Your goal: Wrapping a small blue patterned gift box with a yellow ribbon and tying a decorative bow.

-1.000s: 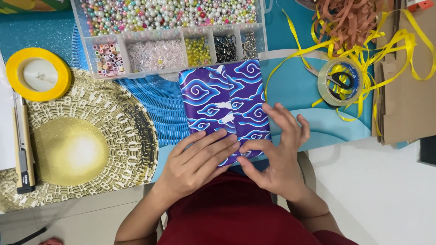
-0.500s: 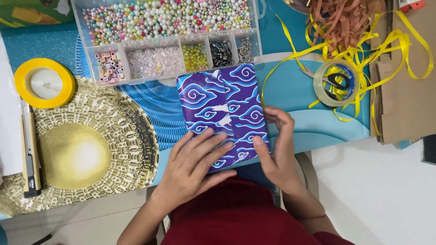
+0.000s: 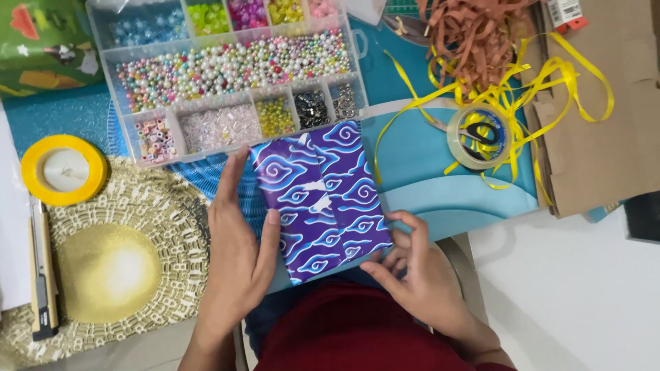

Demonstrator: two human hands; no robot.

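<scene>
Since half a second ago the left hand (image 3: 237, 257) has slid off the top of the wrapped box (image 3: 320, 199) to its left edge, and the right hand (image 3: 412, 271) has dropped to the box's near right corner, so the seam on top is now uncovered and the work seems to have shifted from pressing the top flat to dealing with the ends

The bench (image 3: 440, 172), covered by blue sheets, carries everything. At 3 o'clock from the box lies brown cardboard (image 3: 591, 137). At 9 o'clock sits a round gold placemat (image 3: 110, 268). At 12 o'clock, touching the box's far edge, stands a clear bead organiser (image 3: 227, 75) full of coloured beads. The box itself, in purple and blue cloud-patterned paper, lies at the middle of the bench, just in front of the person. The left hand lies open, flat along the box's side; the right hand's fingers are curled, pinching the paper at the corner. At 2 o'clock a tangle of yellow ribbon (image 3: 509, 96) drapes over a roll of clear tape (image 3: 478, 136). At 9 o'clock, further out, sit a yellow ribbon spool (image 3: 63, 170) and a utility knife (image 3: 42, 275)
</scene>
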